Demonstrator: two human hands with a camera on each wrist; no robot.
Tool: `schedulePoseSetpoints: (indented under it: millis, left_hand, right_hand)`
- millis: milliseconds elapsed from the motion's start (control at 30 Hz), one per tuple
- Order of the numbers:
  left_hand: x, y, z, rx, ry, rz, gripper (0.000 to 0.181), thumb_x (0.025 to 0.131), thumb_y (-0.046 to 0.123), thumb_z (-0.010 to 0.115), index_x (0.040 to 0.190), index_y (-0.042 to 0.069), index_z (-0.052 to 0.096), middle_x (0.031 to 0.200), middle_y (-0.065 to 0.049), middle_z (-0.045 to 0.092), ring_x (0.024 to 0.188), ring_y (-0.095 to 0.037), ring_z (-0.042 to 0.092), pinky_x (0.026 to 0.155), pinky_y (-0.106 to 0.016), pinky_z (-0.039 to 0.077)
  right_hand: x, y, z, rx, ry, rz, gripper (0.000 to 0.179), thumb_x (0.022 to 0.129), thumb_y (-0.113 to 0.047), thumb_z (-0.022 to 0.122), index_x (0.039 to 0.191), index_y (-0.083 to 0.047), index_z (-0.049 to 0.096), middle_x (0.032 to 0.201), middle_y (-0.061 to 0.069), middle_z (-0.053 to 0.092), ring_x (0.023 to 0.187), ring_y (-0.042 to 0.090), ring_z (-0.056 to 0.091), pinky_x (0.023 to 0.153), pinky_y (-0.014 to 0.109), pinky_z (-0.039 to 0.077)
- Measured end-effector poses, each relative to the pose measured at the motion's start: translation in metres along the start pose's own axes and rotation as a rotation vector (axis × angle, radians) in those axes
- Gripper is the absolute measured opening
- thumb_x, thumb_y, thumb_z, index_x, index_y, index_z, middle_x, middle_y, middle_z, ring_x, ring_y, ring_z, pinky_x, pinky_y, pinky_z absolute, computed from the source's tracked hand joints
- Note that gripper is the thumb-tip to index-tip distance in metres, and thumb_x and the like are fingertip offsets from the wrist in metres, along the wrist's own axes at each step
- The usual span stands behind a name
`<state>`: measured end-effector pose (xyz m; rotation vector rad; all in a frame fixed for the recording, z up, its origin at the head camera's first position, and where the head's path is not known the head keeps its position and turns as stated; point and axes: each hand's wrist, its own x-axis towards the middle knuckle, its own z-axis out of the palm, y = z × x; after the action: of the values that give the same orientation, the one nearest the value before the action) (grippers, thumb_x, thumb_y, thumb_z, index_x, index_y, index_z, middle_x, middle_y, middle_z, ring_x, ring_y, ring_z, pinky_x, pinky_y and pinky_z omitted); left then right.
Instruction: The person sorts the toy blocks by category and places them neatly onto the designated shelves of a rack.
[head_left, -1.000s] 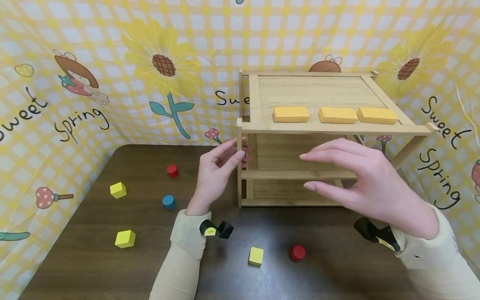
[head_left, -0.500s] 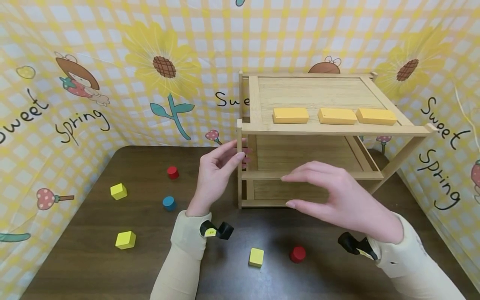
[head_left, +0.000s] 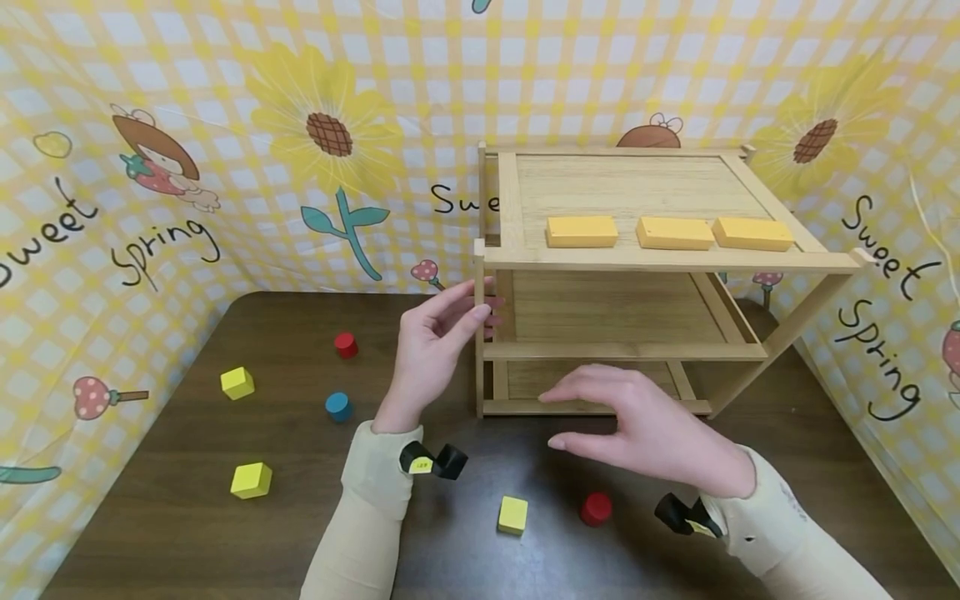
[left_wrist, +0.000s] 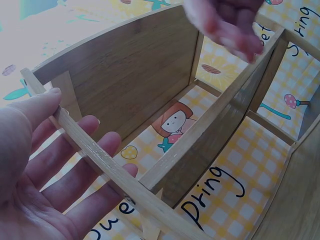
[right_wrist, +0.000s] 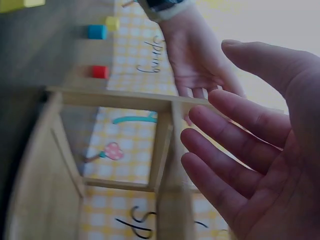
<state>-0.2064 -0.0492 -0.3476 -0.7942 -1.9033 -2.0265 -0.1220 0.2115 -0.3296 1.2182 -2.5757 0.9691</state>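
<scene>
A wooden shelf rack (head_left: 622, 352) stands on the right half of the dark table. My left hand (head_left: 423, 358) holds its front left post, thumb on the near side and fingers on the other side, as the left wrist view shows. In front of the lowest shelf hovers my right hand (head_left: 630, 429), thumb and fingers apart, holding nothing. Below it on the table are a red cylinder (head_left: 596, 509) and a yellow cube (head_left: 513, 516). Three orange-yellow rectangular blocks (head_left: 675, 233) lie in a row along the front of the top shelf.
On the left of the table (head_left: 165, 533) are a red cylinder (head_left: 346, 345), a blue cylinder (head_left: 338, 407) and two yellow cubes, one farther back (head_left: 237, 382) and one nearer (head_left: 251, 480). A yellow checked cloth (head_left: 420, 100) hangs behind and at both sides.
My right hand has moved down and to the left, from before the middle shelf to before the lowest one. The left hand stays at the post.
</scene>
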Motion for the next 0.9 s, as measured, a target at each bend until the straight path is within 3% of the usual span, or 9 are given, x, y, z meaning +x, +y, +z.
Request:
schedulePoseSetpoints:
  millis: [233, 567, 700, 900]
  left_hand:
    - [0.000, 0.000, 0.000, -0.009, -0.004, 0.001, 0.033, 0.099, 0.002, 0.066, 0.132, -0.002, 0.065, 0.120, -0.017, 0.071, 0.095, -0.029, 0.074, 0.086, -0.036, 0.058]
    - [0.000, 0.001, 0.000, -0.032, -0.011, 0.002, 0.032, 0.099, 0.002, 0.066, 0.131, -0.002, 0.066, 0.116, -0.012, 0.073, 0.094, -0.030, 0.074, 0.086, -0.039, 0.058]
    - [0.000, 0.001, 0.000, -0.030, -0.008, -0.007, 0.032, 0.099, 0.002, 0.066, 0.131, -0.002, 0.065, 0.117, -0.013, 0.073, 0.094, -0.029, 0.074, 0.087, -0.038, 0.058]
    - [0.000, 0.001, 0.000, -0.029, -0.002, -0.017, 0.033, 0.099, 0.000, 0.065, 0.132, -0.003, 0.065, 0.118, -0.015, 0.072, 0.093, -0.028, 0.074, 0.087, -0.036, 0.058]
  right_hand:
    - [-0.003, 0.007, 0.023, 0.046, -0.038, 0.005, 0.035, 0.094, -0.038, 0.076, 0.125, -0.022, 0.071, 0.118, -0.014, 0.066, 0.108, 0.008, 0.064, 0.093, 0.031, 0.053]
    - [-0.009, 0.013, 0.051, 0.082, -0.148, 0.074, 0.036, 0.092, -0.044, 0.076, 0.122, -0.024, 0.072, 0.116, -0.019, 0.064, 0.105, 0.001, 0.061, 0.092, 0.030, 0.053]
    - [-0.010, 0.016, 0.061, 0.082, -0.199, 0.064, 0.038, 0.089, -0.038, 0.081, 0.121, -0.019, 0.073, 0.114, -0.015, 0.066, 0.104, 0.004, 0.063, 0.092, 0.028, 0.053]
    - [-0.012, 0.019, 0.075, 0.044, -0.308, 0.084, 0.047, 0.087, -0.041, 0.082, 0.123, -0.012, 0.072, 0.115, -0.007, 0.068, 0.108, 0.006, 0.062, 0.096, 0.029, 0.051]
